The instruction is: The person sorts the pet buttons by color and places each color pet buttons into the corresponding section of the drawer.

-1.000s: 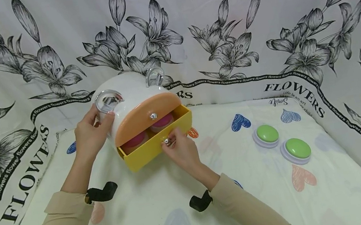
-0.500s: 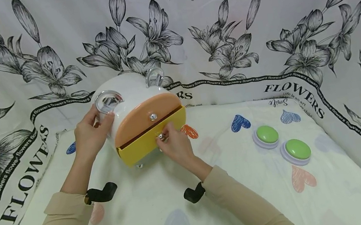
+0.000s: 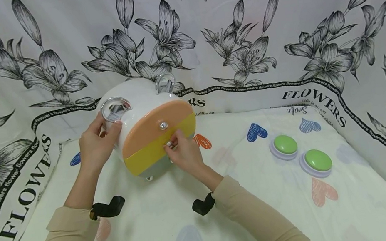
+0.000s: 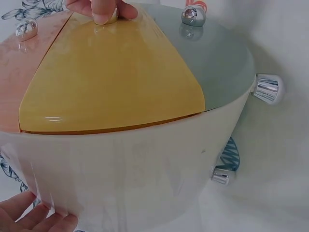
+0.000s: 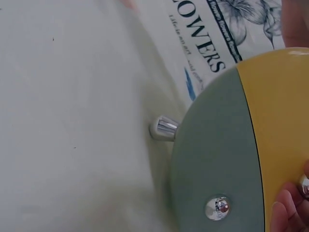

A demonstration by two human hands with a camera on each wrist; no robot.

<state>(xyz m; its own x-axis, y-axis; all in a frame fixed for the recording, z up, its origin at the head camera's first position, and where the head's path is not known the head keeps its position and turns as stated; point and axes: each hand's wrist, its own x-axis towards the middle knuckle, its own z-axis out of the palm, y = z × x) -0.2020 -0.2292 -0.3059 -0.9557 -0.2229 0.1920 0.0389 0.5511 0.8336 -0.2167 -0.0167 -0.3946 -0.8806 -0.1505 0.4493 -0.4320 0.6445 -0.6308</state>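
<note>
A small white domed drawer cabinet [image 3: 139, 93] has an orange drawer [image 3: 154, 118], a yellow drawer [image 3: 149, 152] and a grey-green drawer [image 5: 212, 145] on its front, each with a silver knob. All three fronts lie flush, apart from a thin dark line at the yellow one's edge in the left wrist view. My right hand [image 3: 185, 151] pinches the yellow drawer's knob [image 3: 169, 144] between thumb and fingers. My left hand [image 3: 96, 142] rests on the cabinet's left side, thumb and fingers spread just below a silver ring [image 3: 115, 107]; its fingertips [image 4: 65, 223] press the white wall.
Two green push buttons [image 3: 285, 144] on pale purple bases stand to the right on the heart-printed cloth [image 3: 238, 214]. Short silver feet [image 4: 269, 88] stick out under the cabinet. A flower-printed curtain [image 3: 248, 40] hangs right behind it.
My right hand has pushed the yellow drawer in from partly out to flush, so the pink round things inside are hidden now. The left hand has stayed in place.
</note>
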